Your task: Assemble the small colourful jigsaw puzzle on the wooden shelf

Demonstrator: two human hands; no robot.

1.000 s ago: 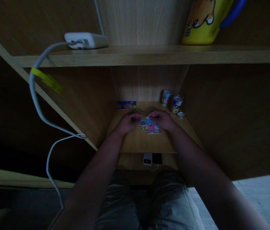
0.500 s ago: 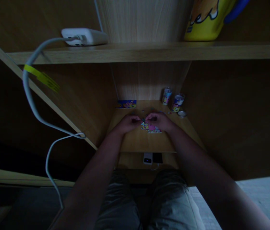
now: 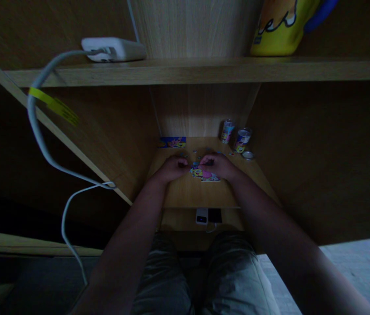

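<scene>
A partly joined jigsaw puzzle (image 3: 206, 174) with yellow and pink cartoon figures lies on the lower wooden shelf board. At its left edge is my left hand (image 3: 174, 169), thumb and fingers closed together near the pieces. My right hand (image 3: 216, 165) bends over the puzzle's upper right part, its fingertips pinched close to a small teal piece (image 3: 195, 163) at the top edge. What sits between the fingertips of either hand is too small and dark to make out. Several loose puzzle pieces (image 3: 194, 151) are scattered behind the hands.
At the back left lies a blue picture card (image 3: 172, 142). Two printed cans (image 3: 227, 131) and a round lid (image 3: 248, 155) stand at the back right. Overhead, a shelf (image 3: 185, 72) bears a white charger (image 3: 114, 49) with a hanging cable and a yellow mug (image 3: 275, 37). A power bank (image 3: 202, 216) lies below.
My left hand has drawn slightly left, away from my right fingertips, uncovering more of the puzzle's upper left part. My right hand stays nearly in place. The view has shifted a little.
</scene>
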